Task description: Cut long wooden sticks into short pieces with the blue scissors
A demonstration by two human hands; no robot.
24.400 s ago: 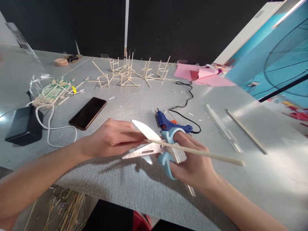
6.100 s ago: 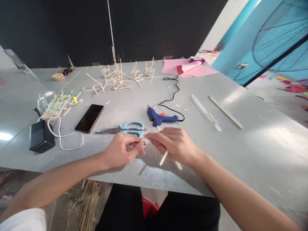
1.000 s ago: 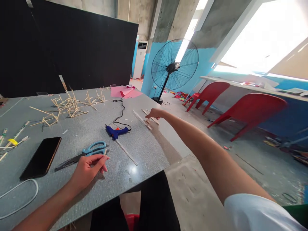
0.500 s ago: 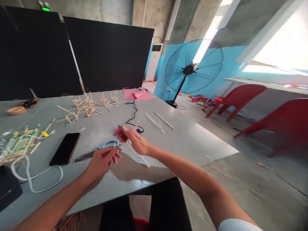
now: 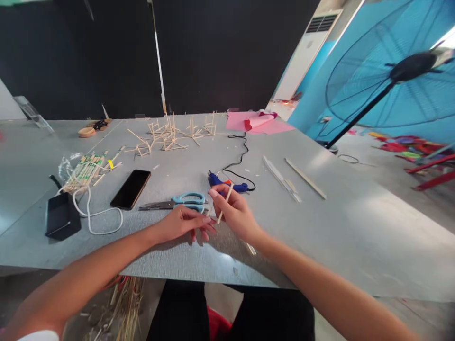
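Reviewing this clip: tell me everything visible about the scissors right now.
The scissors have two light-blue loop handles, apparently plastic, and slim, dark-grey blades that look like metal. The blades appear closed or nearly so. They lie flat on the grey table, handles to the right and tip to the left, near the close end of the phone. The left hand is just on their near side; whether it touches the handles cannot be told. Neither hand grips them.
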